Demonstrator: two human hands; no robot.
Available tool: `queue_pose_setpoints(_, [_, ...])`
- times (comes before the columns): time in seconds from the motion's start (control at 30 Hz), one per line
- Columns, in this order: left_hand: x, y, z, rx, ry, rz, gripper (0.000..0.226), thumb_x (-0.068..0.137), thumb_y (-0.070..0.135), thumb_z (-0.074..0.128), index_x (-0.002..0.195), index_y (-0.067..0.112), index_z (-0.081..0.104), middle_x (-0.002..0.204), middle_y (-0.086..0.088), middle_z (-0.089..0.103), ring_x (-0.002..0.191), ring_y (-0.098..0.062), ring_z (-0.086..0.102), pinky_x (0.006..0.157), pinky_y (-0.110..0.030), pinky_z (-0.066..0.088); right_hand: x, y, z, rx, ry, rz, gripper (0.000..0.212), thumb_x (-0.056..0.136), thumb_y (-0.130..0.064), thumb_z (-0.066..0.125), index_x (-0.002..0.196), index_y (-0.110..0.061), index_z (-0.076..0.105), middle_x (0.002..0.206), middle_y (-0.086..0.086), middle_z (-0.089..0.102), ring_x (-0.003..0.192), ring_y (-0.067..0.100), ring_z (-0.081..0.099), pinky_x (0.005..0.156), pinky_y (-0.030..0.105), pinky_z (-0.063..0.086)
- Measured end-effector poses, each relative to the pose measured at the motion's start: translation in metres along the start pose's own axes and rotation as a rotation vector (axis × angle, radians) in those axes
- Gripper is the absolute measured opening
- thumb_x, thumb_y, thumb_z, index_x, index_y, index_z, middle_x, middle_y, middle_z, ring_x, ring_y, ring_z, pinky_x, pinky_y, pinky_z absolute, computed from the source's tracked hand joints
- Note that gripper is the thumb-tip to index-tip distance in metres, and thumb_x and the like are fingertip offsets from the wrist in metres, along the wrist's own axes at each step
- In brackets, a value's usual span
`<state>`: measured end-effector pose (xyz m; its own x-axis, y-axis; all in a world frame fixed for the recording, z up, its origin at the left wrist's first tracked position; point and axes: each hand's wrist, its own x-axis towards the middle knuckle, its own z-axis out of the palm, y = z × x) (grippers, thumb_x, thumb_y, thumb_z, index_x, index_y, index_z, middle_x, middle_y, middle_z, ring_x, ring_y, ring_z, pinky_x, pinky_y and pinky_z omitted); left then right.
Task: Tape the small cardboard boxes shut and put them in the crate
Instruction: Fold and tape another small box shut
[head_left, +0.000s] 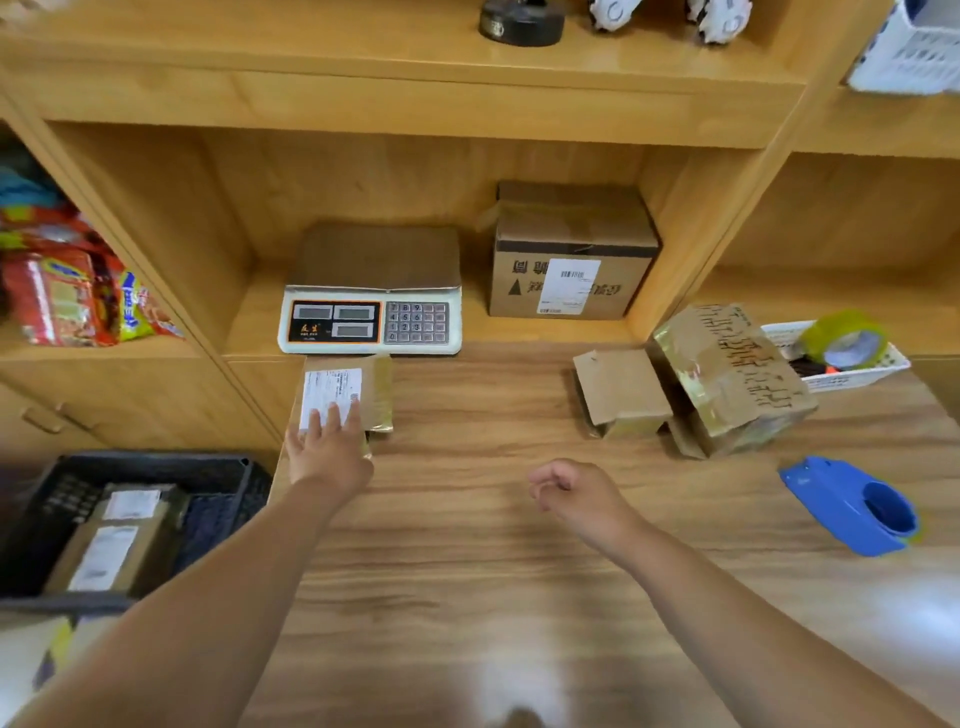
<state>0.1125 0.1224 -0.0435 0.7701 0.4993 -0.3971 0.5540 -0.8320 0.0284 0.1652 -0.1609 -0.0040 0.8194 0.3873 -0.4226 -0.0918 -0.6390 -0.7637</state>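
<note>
A small taped cardboard box (363, 387) with a white label lies at the table's left edge, just in front of the scale. My left hand (327, 447) rests flat on its near end, fingers spread over the label. My right hand (566, 491) hovers above the middle of the table, fingers curled loosely, holding nothing. A dark plastic crate (156, 465) stands on the floor at the lower left with two labelled boxes (111, 540) inside. Two more small boxes sit at the right: one with open flaps (621, 392) and a taped, tilted one (727, 374). A blue tape dispenser (852, 506) lies at the right.
A white electronic scale (371, 312) stands in the shelf niche with a larger cardboard box (571, 254) beside it. A white basket (857, 371) holding a tape roll (844, 338) sits at the far right. Snack packets (67, 291) fill the left shelf.
</note>
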Motion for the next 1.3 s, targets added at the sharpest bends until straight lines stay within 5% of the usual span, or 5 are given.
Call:
queue_pose_setpoints(0.37, [-0.029,0.053,0.038,-0.166,0.225,-0.106,0.090,0.089,0.032,0.061,0.152,0.019,-0.002,0.156,-0.005,0.014,0.147,-0.025,0.001,0.117,-0.050,0.005,0.041,0.038,-0.053,-0.143,-0.189,-0.055,0.018,0.088,-0.010,0.056,0.090,-0.026,0.063,0.088,0.003,0.069,0.088,0.021,0.066,0.076,0.023,0.047])
queue_pose_setpoints(0.73, [-0.073,0.096,0.083,-0.406,0.390,-0.080,0.055,0.091,0.031,0.061,0.142,0.025,0.043,0.151,-0.008,0.031,0.147,-0.024,0.009,0.118,-0.043,0.000,0.066,0.055,-0.050,-0.187,-0.321,-0.098,0.027,0.087,-0.006,0.057,0.077,-0.031,0.060,0.079,0.001,0.066,0.080,0.020,0.063,0.082,0.034,0.051])
queue_pose_setpoints(0.97, [-0.089,0.110,0.078,-0.843,0.539,-0.191,0.035,0.098,0.019,0.050,0.132,0.017,0.056,0.147,-0.002,0.043,0.143,-0.017,0.025,0.111,-0.030,0.026,0.070,0.054,-0.048,-0.219,-0.328,-0.119,0.021,0.089,-0.009,0.059,0.080,-0.028,0.060,0.085,0.003,0.067,0.090,0.025,0.066,0.087,0.037,0.050])
queue_pose_setpoints(1.17, [-0.096,0.111,0.066,-1.217,0.449,-0.283,0.020,0.099,0.023,0.047,0.087,0.012,0.059,0.081,0.001,0.055,0.079,-0.017,0.050,0.066,-0.028,0.038,0.067,0.048,-0.045,-0.200,-0.172,-0.149,0.030,0.092,-0.015,0.056,0.122,-0.017,0.058,0.108,-0.006,0.057,0.095,0.011,0.055,0.076,0.021,0.038])
queue_pose_setpoints(1.3, [-0.093,0.110,0.070,-1.454,0.262,-0.295,0.021,0.098,0.023,0.048,0.092,0.010,0.063,0.081,0.002,0.061,0.078,-0.013,0.056,0.083,-0.039,0.049,0.062,0.051,-0.042,-0.210,-0.069,-0.141,0.047,0.092,-0.023,0.059,0.137,-0.013,0.047,0.129,0.000,0.055,0.106,0.015,0.056,0.090,0.025,0.041])
